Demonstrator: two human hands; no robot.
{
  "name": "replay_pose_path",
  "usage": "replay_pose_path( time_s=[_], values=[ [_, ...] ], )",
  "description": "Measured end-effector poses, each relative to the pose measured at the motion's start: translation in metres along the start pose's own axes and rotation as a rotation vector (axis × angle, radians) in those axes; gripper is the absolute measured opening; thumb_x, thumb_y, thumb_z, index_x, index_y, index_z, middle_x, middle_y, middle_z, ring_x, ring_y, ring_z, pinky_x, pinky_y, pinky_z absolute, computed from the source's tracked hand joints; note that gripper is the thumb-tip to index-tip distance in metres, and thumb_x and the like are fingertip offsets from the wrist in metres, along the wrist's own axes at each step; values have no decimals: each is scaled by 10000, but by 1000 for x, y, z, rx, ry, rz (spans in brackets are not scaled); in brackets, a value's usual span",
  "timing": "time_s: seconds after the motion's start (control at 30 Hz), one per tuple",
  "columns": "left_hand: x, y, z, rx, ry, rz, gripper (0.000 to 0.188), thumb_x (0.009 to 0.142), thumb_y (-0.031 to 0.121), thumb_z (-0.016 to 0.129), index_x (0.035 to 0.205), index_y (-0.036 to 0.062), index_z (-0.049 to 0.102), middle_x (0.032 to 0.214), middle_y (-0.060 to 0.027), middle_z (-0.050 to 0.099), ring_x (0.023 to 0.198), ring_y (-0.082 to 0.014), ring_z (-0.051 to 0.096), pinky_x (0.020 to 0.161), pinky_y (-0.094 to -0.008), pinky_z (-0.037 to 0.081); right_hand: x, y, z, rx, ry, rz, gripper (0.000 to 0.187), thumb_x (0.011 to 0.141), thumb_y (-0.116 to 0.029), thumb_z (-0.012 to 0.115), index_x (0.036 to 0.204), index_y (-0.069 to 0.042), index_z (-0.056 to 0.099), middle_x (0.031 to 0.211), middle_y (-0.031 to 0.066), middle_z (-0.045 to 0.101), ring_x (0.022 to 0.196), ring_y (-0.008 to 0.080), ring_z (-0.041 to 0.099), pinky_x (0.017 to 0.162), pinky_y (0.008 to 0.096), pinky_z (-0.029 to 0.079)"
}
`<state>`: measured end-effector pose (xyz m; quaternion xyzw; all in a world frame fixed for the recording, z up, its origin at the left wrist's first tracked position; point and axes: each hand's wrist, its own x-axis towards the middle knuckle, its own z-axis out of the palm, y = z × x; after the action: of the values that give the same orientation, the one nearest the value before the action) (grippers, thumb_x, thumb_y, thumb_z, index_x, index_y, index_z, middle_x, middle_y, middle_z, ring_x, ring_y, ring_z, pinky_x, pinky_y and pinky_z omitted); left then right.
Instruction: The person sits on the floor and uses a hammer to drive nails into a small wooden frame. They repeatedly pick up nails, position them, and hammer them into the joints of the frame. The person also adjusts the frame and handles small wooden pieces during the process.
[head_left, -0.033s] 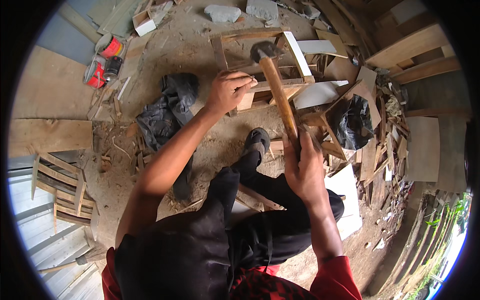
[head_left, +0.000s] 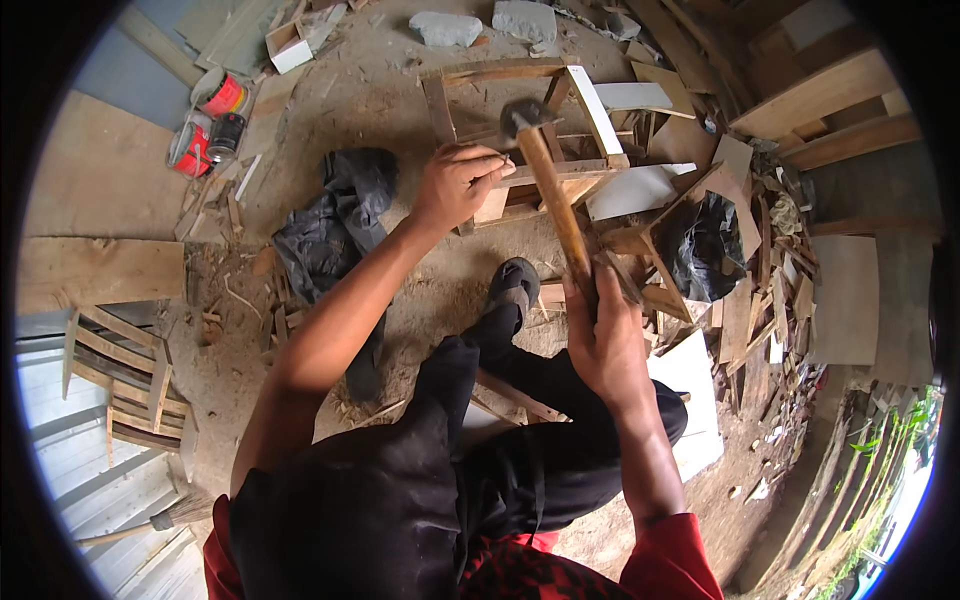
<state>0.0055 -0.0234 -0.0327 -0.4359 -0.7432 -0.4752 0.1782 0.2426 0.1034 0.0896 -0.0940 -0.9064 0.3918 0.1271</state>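
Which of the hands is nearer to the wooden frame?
Left: the left hand is at the near-left corner of the wooden frame; the right hand, holding the hammer, is farther back, toward the body.

Woodshop: hammer [head_left: 549, 180], wooden frame [head_left: 595, 112], scrap boards [head_left: 737, 312]

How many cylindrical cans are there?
3, at the picture's upper left: one red cylindrical can, a black cylindrical can below it, and a second red cylindrical can left of the black one. Others may be hidden.
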Motion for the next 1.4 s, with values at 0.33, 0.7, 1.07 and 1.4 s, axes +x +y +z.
replay_pose_path(
  time_s=[0.33,0.7,1.07,1.4],
  values=[
    [0,-5,-1,22,-40,-22,115,879,104,715,963,43,765,980,-84,742,890,-255,681,840,-374,504,0,4,4,2,-12,28,233,960,-49,603,1130,47,474,764,287,631,735,514,622,565,513,467],
    [4,1,-4,-19,-64,-52,129,877,87,703,981,46,767,1018,-93,742,934,-268,686,853,-371,509,5,-4,2,-13,11,27,177,963,-47,597,1020,30,449,738,285,614,723,521,606,565,512,458],
    [0,-5,-2,-14,-45,-43,139,881,100,708,994,46,768,1032,-84,743,941,-268,682,853,-369,519,4,-3,8,-38,5,30,184,961,-37,595,1007,21,427,687,268,599,672,521,600,528,502,450],
    [2,-9,-18,-413,-140,-185,246,967,115,561,1104,-34,700,1102,-127,716,951,-231,676,877,-356,516,3,-5,5,-30,6,34,172,970,-54,592,995,26,442,681,280,598,662,508,607,523,515,441]
  ],
)
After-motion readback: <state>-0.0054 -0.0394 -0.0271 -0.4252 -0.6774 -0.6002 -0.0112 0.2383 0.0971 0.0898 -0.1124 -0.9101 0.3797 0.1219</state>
